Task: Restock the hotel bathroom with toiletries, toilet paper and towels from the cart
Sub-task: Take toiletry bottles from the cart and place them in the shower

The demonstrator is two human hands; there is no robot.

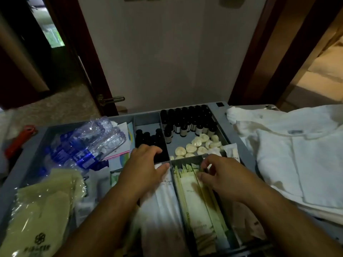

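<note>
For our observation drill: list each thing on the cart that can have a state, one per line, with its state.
small bottles, upright.
tall bottles, upright.
soaps, loose, lying flat.
green packets, filed on edge in their compartment.
water bottles, lying down, shrink-wrapped.
towels, folded, stacked.
left hand, curled over small bottles; grip unclear.
right hand, pinches green packets.

I'm holding my left hand (144, 164) over white sachets (163, 201) in the tray (146, 117), right hand (220, 175) seemingly pinching green sachets (193, 201).
</note>
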